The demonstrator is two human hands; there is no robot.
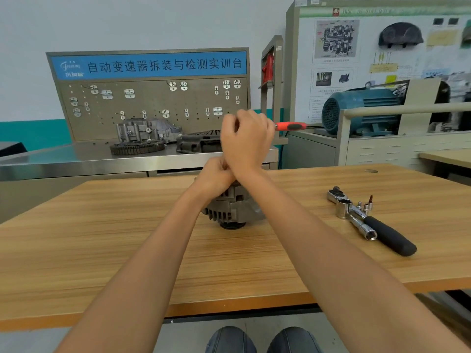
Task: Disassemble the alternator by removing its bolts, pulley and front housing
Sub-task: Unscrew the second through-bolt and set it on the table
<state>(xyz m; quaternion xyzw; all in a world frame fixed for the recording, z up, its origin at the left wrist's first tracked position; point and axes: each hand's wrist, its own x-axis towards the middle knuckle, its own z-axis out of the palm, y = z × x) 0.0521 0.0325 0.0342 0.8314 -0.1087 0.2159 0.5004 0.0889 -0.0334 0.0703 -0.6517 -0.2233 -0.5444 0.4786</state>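
Right hand [246, 140] is raised above the alternator, fingers curled round a tool with a red-and-black handle [291, 126] that sticks out to the right; the working end is hidden behind the hand. Left hand [215, 178] sits lower, fingers curled on top of the grey cast-metal alternator [233, 208], gripping its upper part; what exactly it pinches is hidden by the right wrist crossing over it.

Alternator stands near the middle of the light wood-grain table [127, 238], dark round pulley end [232, 225] down on the tabletop. Housing is dull grey, ribbed, with vertical vent slots round the lower rim and a mounting lug on the right side. Top face not visible under the hands.

To the right, well apart from the alternator, a chrome ratchet wrench with a black grip [369, 221] lies diagonally on the table, a chrome socket at its side. Just beside it stand a few small sockets and a bit [367, 203].

Behind the table: a steel bench [76, 161] carrying a grey gearbox casting [146, 131] on a toothed ring gear [137, 148], plus a pegboard with a blue banner [150, 64]. A teal electric motor [362, 110] sits at right.
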